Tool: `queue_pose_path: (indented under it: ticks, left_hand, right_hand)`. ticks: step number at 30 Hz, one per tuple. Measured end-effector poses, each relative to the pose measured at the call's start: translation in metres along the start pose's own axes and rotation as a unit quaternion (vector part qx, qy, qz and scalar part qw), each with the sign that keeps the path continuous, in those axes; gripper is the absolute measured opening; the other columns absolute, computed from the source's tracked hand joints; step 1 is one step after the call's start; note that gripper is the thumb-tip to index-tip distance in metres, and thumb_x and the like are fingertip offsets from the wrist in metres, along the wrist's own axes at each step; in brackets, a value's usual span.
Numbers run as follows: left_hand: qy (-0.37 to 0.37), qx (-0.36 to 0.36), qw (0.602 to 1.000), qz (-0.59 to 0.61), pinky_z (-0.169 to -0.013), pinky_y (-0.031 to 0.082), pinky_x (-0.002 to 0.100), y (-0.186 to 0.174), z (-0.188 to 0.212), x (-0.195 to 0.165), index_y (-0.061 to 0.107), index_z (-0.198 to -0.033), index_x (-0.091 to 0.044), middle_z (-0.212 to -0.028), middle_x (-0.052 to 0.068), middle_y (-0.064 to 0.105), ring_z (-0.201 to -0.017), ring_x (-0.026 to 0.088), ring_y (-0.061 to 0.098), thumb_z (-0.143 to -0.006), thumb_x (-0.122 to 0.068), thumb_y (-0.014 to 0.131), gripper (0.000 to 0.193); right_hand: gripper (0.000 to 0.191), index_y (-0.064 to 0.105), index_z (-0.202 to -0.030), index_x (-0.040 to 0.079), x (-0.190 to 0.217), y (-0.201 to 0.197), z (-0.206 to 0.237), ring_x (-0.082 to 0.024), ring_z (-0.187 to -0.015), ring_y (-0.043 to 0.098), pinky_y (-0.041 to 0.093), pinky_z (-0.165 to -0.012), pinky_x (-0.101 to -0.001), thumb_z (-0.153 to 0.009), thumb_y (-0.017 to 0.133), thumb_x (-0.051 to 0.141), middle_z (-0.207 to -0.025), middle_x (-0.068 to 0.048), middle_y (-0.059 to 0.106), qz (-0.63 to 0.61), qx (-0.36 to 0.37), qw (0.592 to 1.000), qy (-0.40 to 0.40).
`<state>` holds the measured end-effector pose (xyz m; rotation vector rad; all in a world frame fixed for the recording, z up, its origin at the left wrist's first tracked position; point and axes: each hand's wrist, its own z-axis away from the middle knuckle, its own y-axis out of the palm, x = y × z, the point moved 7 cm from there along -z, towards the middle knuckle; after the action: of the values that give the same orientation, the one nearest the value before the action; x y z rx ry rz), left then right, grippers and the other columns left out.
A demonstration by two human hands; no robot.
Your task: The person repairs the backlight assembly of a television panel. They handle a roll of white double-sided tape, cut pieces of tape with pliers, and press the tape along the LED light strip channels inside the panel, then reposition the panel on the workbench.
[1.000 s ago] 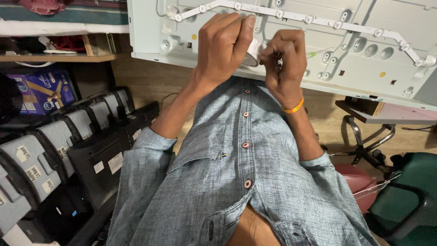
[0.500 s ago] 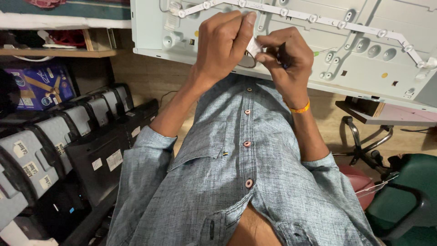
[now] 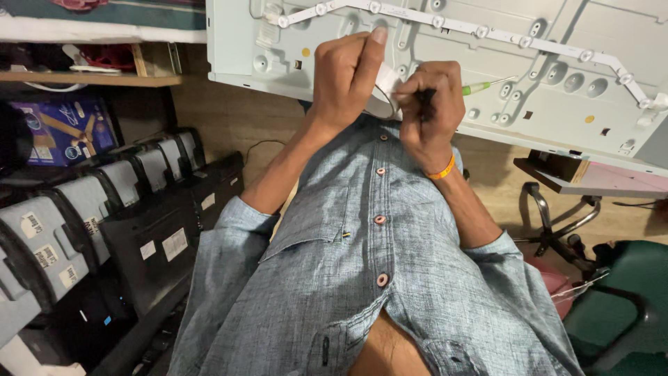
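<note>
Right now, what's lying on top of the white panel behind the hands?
On the white back panel lies a white strip of round LED lenses and a green-tipped tool. The left hand and right hand, pinching white tape, cover what lies behind them.

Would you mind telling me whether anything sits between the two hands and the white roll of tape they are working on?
Nothing visible does: the left hand already grips the white roll of tape, and the right hand pinches its edge, over the white metal panel.
</note>
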<state>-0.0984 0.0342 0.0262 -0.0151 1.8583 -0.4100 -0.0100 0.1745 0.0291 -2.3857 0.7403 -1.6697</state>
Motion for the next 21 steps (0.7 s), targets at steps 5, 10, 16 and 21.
queue_pose_path:
  ticks: [5, 10, 16, 21]
  left_hand:
    - [-0.006, 0.024, 0.998, 0.056, -0.052, 0.029, 0.037, 0.01, -0.001, 0.012, 0.055, -0.067, 0.001, -0.054, 0.007, 0.042, -0.048, 0.016, 0.038, -0.109, -0.026, 0.051, 0.05]
    - [-0.005, 0.04, 0.995, 0.091, -0.053, 0.03, 0.036, 0.015, -0.002, 0.018, 0.06, -0.072, 0.003, -0.054, 0.006, 0.042, -0.05, 0.013, 0.04, -0.11, -0.029, 0.052, 0.051]
    - [-0.017, 0.055, 0.991, 0.12, -0.053, 0.03, 0.036, 0.022, -0.004, 0.025, 0.063, -0.07, 0.002, -0.053, 0.005, 0.043, -0.049, 0.01, 0.042, -0.109, -0.033, 0.052, 0.053]
    - [-0.045, 0.069, 0.987, 0.138, -0.052, 0.026, 0.035, 0.026, -0.006, 0.033, 0.064, -0.068, 0.003, -0.051, 0.004, 0.04, -0.05, 0.009, 0.038, -0.107, -0.035, 0.055, 0.054]
  right_hand:
    - [0.021, 0.059, -0.102, 0.001, -0.003, -0.005, 0.009, -0.021, -0.087, 0.054, 0.046, -0.07, -0.0302, -0.094, 0.07, -0.015, -0.106, -0.01, 0.053, -0.005, -0.034, 0.999, -0.009]
    - [0.022, 0.06, -0.104, 0.002, -0.004, -0.006, 0.016, -0.022, -0.086, 0.055, 0.048, -0.075, -0.0316, -0.093, 0.067, -0.016, -0.108, -0.011, 0.052, -0.007, -0.039, 0.999, -0.021]
    - [0.028, 0.059, -0.102, 0.0, -0.006, -0.009, 0.021, -0.022, -0.086, 0.058, 0.05, -0.072, -0.0306, -0.086, 0.06, -0.022, -0.107, -0.014, 0.05, -0.013, -0.041, 0.998, -0.04]
    - [0.031, 0.058, -0.1, 0.0, -0.004, -0.008, 0.021, -0.024, -0.083, 0.058, 0.048, -0.069, -0.0317, -0.082, 0.064, -0.023, -0.103, -0.013, 0.051, -0.004, -0.054, 0.996, -0.072]
